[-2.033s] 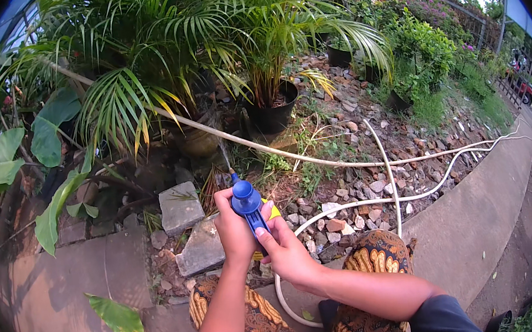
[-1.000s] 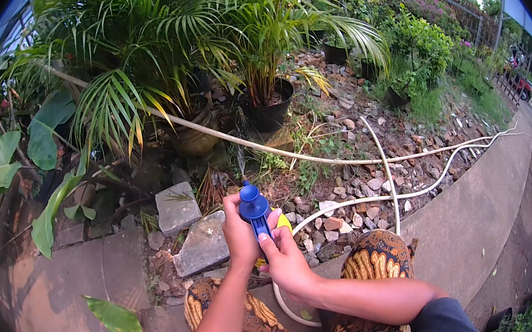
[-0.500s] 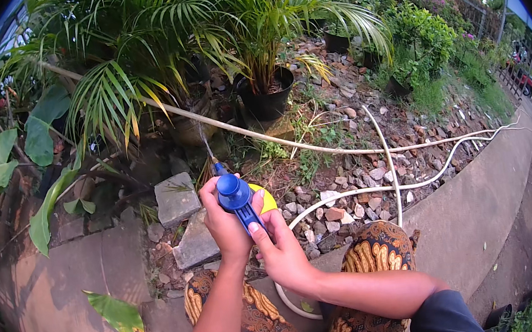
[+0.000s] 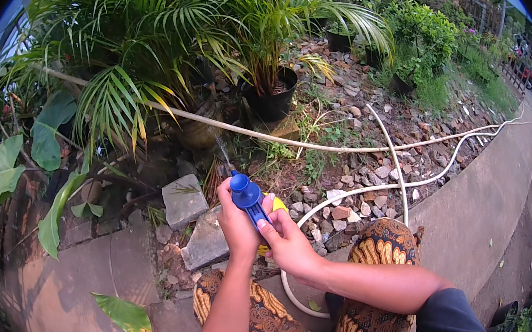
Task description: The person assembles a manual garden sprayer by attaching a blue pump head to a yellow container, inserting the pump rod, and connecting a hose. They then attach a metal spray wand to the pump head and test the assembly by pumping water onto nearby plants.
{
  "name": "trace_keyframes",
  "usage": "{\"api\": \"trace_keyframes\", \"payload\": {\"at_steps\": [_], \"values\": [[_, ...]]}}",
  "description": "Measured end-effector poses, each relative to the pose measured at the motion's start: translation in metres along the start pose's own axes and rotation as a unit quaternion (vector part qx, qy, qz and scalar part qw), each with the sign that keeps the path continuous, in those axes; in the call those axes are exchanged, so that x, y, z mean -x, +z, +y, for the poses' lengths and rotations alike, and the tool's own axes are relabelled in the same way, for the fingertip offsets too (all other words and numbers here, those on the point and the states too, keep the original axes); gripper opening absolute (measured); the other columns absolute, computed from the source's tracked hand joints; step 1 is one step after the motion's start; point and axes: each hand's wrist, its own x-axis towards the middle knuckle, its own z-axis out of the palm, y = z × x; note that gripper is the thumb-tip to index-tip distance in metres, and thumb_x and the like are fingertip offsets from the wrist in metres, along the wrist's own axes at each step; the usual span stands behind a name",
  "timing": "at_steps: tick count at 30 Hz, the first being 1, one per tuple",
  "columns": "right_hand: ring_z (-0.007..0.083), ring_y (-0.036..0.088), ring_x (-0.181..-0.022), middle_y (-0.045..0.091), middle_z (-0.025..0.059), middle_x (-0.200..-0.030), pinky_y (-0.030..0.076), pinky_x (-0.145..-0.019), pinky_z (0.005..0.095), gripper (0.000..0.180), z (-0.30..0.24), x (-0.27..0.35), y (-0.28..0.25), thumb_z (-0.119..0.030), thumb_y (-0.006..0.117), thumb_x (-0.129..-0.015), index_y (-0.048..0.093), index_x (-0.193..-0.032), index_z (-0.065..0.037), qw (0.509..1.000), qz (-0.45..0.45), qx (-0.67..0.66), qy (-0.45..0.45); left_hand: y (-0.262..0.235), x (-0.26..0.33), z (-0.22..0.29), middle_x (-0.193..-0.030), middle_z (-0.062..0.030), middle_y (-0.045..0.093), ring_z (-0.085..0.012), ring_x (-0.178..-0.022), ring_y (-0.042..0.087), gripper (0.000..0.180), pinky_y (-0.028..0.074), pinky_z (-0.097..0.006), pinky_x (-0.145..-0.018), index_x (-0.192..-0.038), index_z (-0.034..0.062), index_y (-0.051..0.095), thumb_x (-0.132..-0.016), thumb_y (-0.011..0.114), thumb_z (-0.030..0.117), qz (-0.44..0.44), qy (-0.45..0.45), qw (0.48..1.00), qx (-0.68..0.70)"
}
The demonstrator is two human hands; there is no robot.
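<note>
Both my hands are closed on a blue hose spray gun (image 4: pixel 248 197), held over the ground in front of my knees. My left hand (image 4: pixel 237 225) wraps its left side, while my right hand (image 4: pixel 294 248) grips the lower part from the right, thumb on the blue body. A yellow part (image 4: pixel 279 204) shows behind the right fingers. A thin water spray (image 4: pixel 222 147) leaves the nozzle, pointing away toward the potted palms. One black pot (image 4: pixel 272 103) holds a palm; a brownish pot (image 4: pixel 200 133) stands left of it in shade.
A cream hose (image 4: pixel 329 203) curves over stones and past my right knee. Another hose (image 4: pixel 289 138) crosses the bed diagonally. Concrete blocks (image 4: pixel 185 201) lie left of my hands. A fallen leaf (image 4: pixel 124 313) rests on the paving (image 4: pixel 62 281). A concrete path (image 4: pixel 474 208) runs off right.
The spray gun and both hands appear slightly farther right, along with the whole scene. The nozzle tip looks shorter and the water fans out more. My grip stays the same.
</note>
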Motion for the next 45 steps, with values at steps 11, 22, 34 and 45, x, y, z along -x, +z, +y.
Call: {"api": "trace_keyframes", "payload": {"at_steps": [11, 22, 34, 45], "values": [[0.0088, 0.053, -0.096, 0.058, 0.0015, -0.105, 0.048, -0.074, 0.029, 0.021, -0.01, 0.007, 0.002, -0.031, 0.05, -0.109, 0.046, -0.113, -0.01, 0.999, -0.007, 0.01, -0.039, -0.002, 0.0, 0.005, -0.108, -0.0113, 0.073, -0.0232, -0.091, 0.073, 0.078, 0.058, -0.037, -0.081, -0.137, 0.011, 0.046, -0.075, 0.091, 0.021, 0.01, 0.016, 1.0, 0.016], [0.0102, 0.052, -0.096, 0.056, 0.0026, -0.105, 0.048, -0.077, 0.0303, 0.021, -0.018, 0.01, 0.002, -0.03, 0.05, -0.109, 0.046, -0.112, -0.009, 0.999, -0.029, 0.004, -0.034, -0.002, -0.002, -0.004, -0.1, -0.0091, 0.074, -0.0217, -0.083, 0.072, 0.084, 0.058, -0.036, -0.077, -0.143, 0.0075, 0.046, -0.074, 0.092, 0.021, 0.013, 0.04, 0.999, 0.011], [0.01, 0.056, -0.1, 0.06, 0.0018, -0.107, 0.049, -0.079, 0.0304, 0.022, -0.02, 0.01, 0.0, -0.031, 0.05, -0.109, 0.047, -0.115, -0.01, 0.999, -0.052, -0.014, 0.003, -0.006, -0.002, -0.002, -0.094, -0.011, 0.074, -0.0211, -0.079, 0.073, 0.083, 0.058, -0.037, -0.075, -0.145, 0.0054, 0.048, -0.076, 0.091, 0.02, 0.014, 0.036, 0.999, 0.005], [0.0111, 0.057, -0.097, 0.061, 0.0016, -0.104, 0.05, -0.077, 0.0325, 0.023, -0.029, 0.013, 0.0, -0.034, 0.051, -0.109, 0.049, -0.114, -0.013, 0.998, -0.023, -0.005, 0.057, -0.008, 0.0, -0.003, -0.093, -0.0098, 0.075, -0.0178, -0.08, 0.072, 0.079, 0.058, -0.034, -0.074, -0.145, 0.0052, 0.048, -0.078, 0.089, 0.019, -0.01, 0.024, 0.999, 0.019]]}}
